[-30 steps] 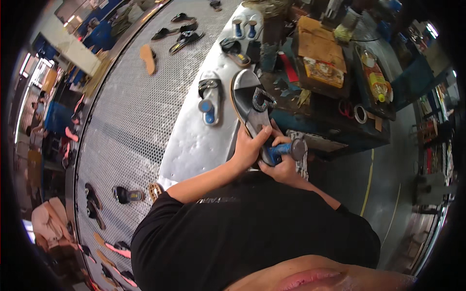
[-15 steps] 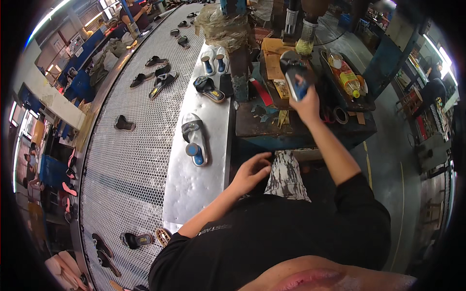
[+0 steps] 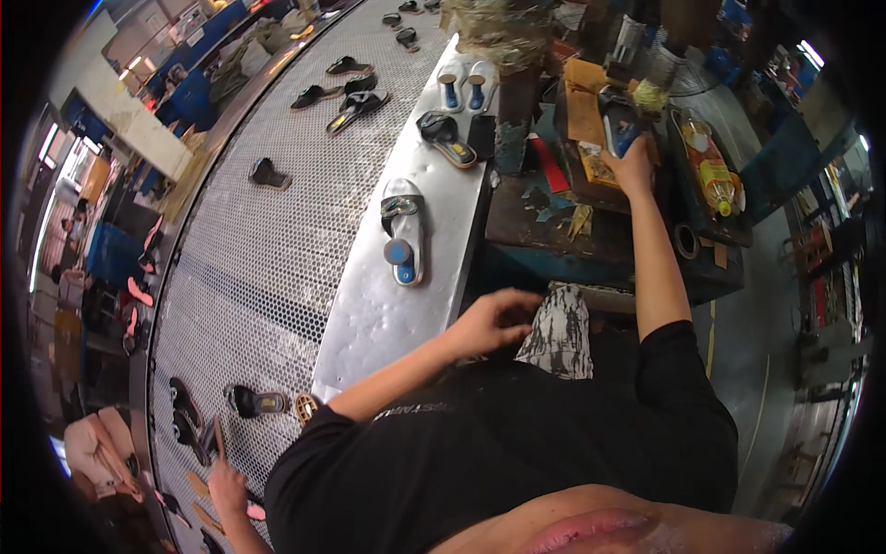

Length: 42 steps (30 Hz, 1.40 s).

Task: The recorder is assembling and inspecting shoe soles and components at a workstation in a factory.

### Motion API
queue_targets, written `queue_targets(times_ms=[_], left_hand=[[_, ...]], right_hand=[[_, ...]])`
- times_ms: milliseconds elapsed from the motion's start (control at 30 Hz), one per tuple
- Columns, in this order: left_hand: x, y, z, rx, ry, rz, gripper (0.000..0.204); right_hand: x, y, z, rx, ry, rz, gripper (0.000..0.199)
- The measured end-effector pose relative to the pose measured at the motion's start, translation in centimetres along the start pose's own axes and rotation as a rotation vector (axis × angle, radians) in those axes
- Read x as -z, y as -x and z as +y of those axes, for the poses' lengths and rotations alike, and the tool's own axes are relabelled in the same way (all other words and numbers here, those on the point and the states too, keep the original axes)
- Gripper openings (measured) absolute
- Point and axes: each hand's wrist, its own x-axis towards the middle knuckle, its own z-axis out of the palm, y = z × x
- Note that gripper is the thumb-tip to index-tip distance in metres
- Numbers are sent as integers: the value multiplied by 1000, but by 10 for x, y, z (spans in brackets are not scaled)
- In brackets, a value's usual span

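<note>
1. The right hand [image 3: 631,168] is gripping a blue-ended shoe last [image 3: 628,141], holding its dark slide sandal [image 3: 616,108] over the cardboard [image 3: 583,76].
2. The left hand [image 3: 494,323] is hovering empty, loosely open, beside black-and-white fabric [image 3: 561,340].
3. 1 lasted sandal [image 3: 402,210] is lying on the metal ledge [image 3: 369,328].

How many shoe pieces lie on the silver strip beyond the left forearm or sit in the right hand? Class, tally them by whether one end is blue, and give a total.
Blue-ended: 4 (near piece, far left piece, far right piece, held piece)
Not blue-ended: 1 (black sandal)
Total: 5
</note>
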Motion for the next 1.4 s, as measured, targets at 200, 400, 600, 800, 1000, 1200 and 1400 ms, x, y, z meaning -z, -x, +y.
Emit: queue_targets(times_ms=[200,400,600,800,1000,1200,1400], left_hand=[[76,-125,-48,-4,-518,791,73],[187,-213,-93,652,-787,1158,90],[180,-242,-65,805,-670,1195,60],[196,-200,-59,151,1058,1352,10],[85,-97,30,-373,803,983,37],[58,-104,56,-592,507,1106,46],[40,-134,66,-672,466,1079,45]], right_hand=[[20,4,-30,-51,56,179,87],[45,-3,-69,-78,115,6,66],[50,-10,-46,-37,159,40,62],[30,-2,-46,89,129,88,66],[6,-9,12,47,219,111,74],[-2,-55,81,12,229,16,85],[14,-79,107,-93,231,-37,90]])
